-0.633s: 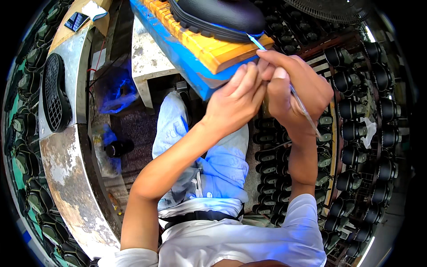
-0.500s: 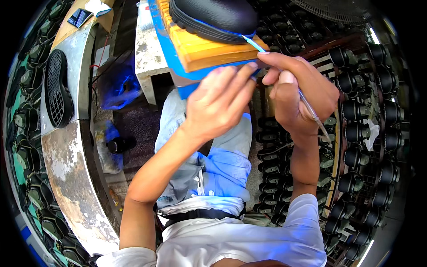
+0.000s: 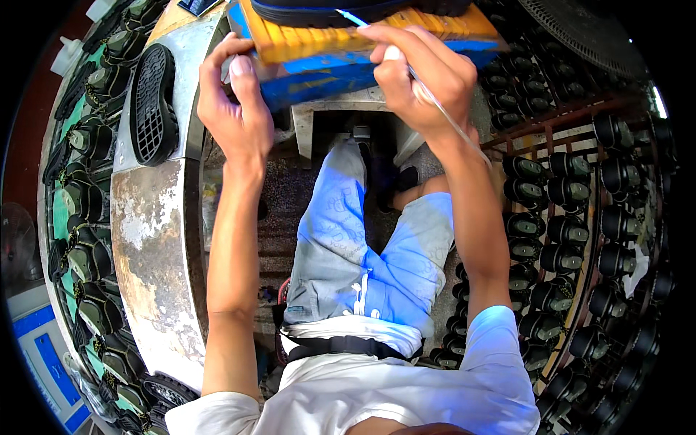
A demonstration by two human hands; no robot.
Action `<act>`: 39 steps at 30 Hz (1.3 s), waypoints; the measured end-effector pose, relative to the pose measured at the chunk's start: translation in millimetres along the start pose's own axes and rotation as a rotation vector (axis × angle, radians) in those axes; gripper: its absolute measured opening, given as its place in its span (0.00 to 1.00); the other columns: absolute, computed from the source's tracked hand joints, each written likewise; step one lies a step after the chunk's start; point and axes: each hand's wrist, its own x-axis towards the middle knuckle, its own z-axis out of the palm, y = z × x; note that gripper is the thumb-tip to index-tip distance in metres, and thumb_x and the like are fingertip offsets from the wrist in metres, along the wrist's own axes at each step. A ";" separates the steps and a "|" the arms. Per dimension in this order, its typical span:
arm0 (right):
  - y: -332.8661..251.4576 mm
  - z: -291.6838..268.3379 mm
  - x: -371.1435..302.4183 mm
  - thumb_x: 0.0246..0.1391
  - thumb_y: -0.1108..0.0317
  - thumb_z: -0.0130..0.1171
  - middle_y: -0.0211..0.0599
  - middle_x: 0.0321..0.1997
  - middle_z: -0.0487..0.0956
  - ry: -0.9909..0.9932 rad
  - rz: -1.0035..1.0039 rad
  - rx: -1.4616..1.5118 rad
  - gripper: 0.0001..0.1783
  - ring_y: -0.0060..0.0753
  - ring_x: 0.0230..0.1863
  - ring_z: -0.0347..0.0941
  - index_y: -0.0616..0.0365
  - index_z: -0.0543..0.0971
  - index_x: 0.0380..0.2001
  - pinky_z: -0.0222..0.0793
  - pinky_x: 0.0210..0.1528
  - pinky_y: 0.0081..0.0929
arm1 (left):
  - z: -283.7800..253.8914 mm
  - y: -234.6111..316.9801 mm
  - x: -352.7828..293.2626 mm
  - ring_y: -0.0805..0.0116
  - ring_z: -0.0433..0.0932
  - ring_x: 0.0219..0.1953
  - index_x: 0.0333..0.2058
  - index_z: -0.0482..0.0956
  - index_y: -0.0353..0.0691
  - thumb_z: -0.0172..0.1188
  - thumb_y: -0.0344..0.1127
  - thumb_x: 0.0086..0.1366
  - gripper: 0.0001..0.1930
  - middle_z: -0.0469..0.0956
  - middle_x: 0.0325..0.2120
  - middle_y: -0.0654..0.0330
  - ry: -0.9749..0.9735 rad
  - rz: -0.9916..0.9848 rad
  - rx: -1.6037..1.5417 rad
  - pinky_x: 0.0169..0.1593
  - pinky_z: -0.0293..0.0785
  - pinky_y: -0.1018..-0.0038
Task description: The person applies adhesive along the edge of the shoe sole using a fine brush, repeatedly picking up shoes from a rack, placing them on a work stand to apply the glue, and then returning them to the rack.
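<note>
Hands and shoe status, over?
Right hand: gripping thin, pale, pen-like tool, tip at black, thick-soled shoe. Left hand: at left end of yellow-and-blue block. Nothing visible blocking tip.

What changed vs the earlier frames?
The left grip moved left, from near the right grip to the left end of the yellow-and-blue block; whether it holds it is unclear. The block swung to lie more crosswise, black shoe on top. The tip of the thin tool went from near the toe back along the shoe's side. Unchanged: thin tool in right grip, black sole on bench.
</note>
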 end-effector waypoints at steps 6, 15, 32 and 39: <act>36.6 -2.3 4.1 0.56 0.76 0.55 0.34 0.29 0.82 0.003 -0.021 -0.045 0.17 0.31 0.27 0.79 0.56 0.87 0.46 0.76 0.30 0.27 | 3.4 -13.8 31.9 0.55 0.82 0.46 0.56 0.77 0.31 0.77 0.53 0.59 0.36 0.83 0.44 0.49 -0.156 -0.031 0.262 0.53 0.77 0.63; 64.4 -56.7 -21.6 0.49 0.74 0.60 0.33 0.28 0.82 0.025 -0.046 -0.383 0.14 0.38 0.24 0.81 0.54 0.87 0.40 0.77 0.27 0.31 | 19.5 -35.3 36.2 0.59 0.82 0.44 0.60 0.76 0.30 0.87 0.54 0.43 0.50 0.83 0.44 0.52 -0.168 0.043 0.384 0.50 0.79 0.66; -18.7 -58.4 -6.5 0.47 0.78 0.58 0.35 0.27 0.84 -0.127 0.007 -0.173 0.18 0.34 0.24 0.82 0.61 0.85 0.43 0.79 0.28 0.28 | -3.1 14.1 -34.5 0.55 0.81 0.59 0.36 0.90 0.44 0.72 0.29 0.60 0.05 0.88 0.50 0.60 -0.318 0.225 -0.062 0.65 0.72 0.62; 0.8 -9.1 2.2 0.49 0.78 0.58 0.35 0.26 0.83 0.015 0.027 -0.077 0.15 0.34 0.24 0.82 0.59 0.86 0.41 0.77 0.28 0.26 | -11.7 -45.7 1.1 0.55 0.77 0.63 0.49 0.88 0.38 0.57 0.43 0.78 0.16 0.82 0.60 0.53 -0.157 -0.187 -0.048 0.68 0.69 0.63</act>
